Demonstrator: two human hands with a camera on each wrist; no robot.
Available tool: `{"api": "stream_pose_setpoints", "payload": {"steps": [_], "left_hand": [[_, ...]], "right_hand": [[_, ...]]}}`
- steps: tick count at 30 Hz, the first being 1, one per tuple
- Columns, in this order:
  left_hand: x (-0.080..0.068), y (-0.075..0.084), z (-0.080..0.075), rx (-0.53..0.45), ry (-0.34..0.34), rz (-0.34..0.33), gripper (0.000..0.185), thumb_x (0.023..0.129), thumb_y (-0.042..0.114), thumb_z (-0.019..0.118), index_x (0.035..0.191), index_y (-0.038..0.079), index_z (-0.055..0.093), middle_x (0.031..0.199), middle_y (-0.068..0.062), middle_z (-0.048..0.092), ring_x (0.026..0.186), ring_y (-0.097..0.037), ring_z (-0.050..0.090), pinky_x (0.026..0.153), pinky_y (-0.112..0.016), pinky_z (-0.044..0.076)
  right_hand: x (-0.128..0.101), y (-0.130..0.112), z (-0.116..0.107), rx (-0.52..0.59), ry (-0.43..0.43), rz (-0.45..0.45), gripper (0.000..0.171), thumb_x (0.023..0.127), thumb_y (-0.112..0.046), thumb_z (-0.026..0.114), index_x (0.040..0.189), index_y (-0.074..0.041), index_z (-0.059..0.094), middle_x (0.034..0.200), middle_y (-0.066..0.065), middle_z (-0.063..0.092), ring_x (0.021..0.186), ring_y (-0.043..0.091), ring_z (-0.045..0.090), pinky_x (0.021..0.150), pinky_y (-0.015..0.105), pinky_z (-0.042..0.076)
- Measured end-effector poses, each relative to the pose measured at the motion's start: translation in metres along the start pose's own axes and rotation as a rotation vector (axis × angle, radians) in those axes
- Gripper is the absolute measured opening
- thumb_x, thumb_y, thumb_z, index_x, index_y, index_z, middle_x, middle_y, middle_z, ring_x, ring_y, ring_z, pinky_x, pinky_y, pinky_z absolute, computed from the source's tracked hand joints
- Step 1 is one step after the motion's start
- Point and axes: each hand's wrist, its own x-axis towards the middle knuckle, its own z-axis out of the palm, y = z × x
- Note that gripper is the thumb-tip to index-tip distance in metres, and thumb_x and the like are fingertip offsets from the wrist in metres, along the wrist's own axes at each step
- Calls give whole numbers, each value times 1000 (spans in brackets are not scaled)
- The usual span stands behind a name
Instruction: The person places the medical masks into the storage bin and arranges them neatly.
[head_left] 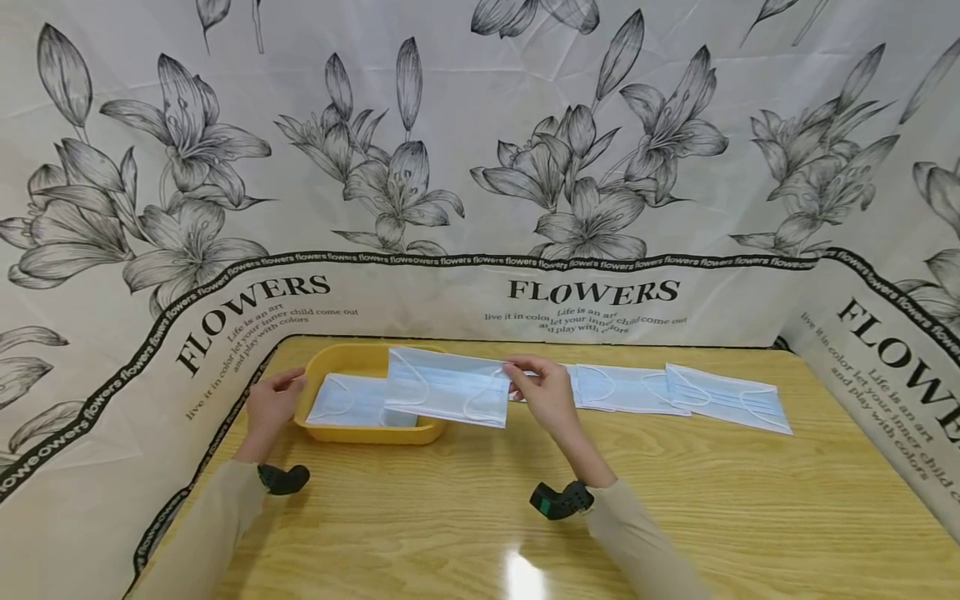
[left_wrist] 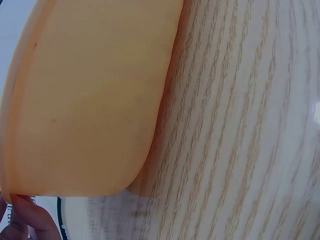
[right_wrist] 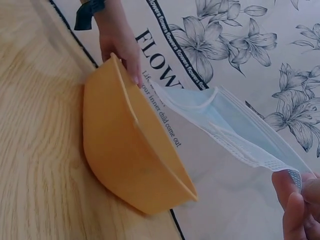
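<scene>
In the head view my right hand [head_left: 549,396] pinches the right end of a light blue face mask [head_left: 447,387]. The mask is held above the right side of a yellow plastic basin [head_left: 420,435], its ear loops showing. Another face mask [head_left: 348,400] lies inside the basin, partly covered by the held one. My left hand [head_left: 272,410] grips the basin's left rim; the left wrist view shows its fingertips [left_wrist: 35,217] at that rim. From the right wrist view, the held mask [right_wrist: 225,125] stretches out from my right fingers [right_wrist: 295,205] beside the basin [right_wrist: 125,145].
Several more face masks [head_left: 723,398] lie in an overlapping row on the wooden table [head_left: 420,517], right of my right hand. A white cloth [head_left: 442,300] printed with flowers and lettering stands behind the table and along both sides.
</scene>
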Motion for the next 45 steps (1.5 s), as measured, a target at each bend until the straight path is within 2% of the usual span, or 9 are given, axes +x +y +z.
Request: {"api": "stream_pose_setpoints", "payload": {"steps": [8,10,17,23,29,36,41,43,45], "left_hand": [[1,0,3,-10,-6,5,33,96,22,58,124,4,65,110,-21,63,64,-9,50,49,-20,44],[1,-1,4,-11,-6,9,34,96,22,58,123,4,66,111,-21,63,66,-9,50,49,-20,43],[2,-2,1,-10,7,1,34,96,23,58,123,5,66,114,-21,64,70,-9,51,50,-19,43],[3,-2,-2,-3,6,14,34,95,23,58,122,4,66,109,-21,64,66,-7,50,49,-19,43],[1,-1,-2,-17,-9,11,35,95,23,58,123,4,66,103,-17,63,59,-5,49,48,-20,43],[2,-1,-1,-8,0,8,35,95,23,58,123,5,66,105,-17,63,63,-5,49,49,-19,43],[3,-3,1,-2,9,12,35,95,24,59,124,5,66,106,-18,63,66,-6,49,50,-19,43],[2,-3,1,0,14,17,35,95,25,59,123,5,66,107,-18,63,69,-6,50,50,-19,43],[2,-3,1,0,17,19,35,95,25,59,123,5,66,108,-19,63,72,-7,51,49,-19,43]], "right_hand": [[5,0,17,25,-20,3,21,91,-13,67,105,1,72,92,19,70,64,19,64,58,30,55],[7,1,22,29,-28,5,20,91,-13,67,104,1,73,92,19,70,63,17,63,57,29,55],[21,8,36,55,-81,34,23,91,-10,66,107,5,70,97,21,71,60,11,61,61,37,57],[26,11,46,82,-96,53,24,91,-12,66,109,4,70,98,22,71,59,8,60,57,24,54],[29,10,56,69,-95,53,21,91,-13,66,106,0,72,94,18,71,61,12,63,66,43,57],[33,9,70,75,-117,42,20,91,-10,66,105,3,72,92,19,71,56,9,61,59,33,57],[34,8,79,68,-153,46,20,90,-7,66,105,5,71,92,21,71,56,8,60,66,46,58],[34,7,83,64,-172,45,20,91,-7,65,106,5,70,93,22,71,56,5,60,64,41,58],[34,5,86,62,-188,44,21,91,-7,65,106,6,70,94,23,71,55,3,60,60,32,57]]}}
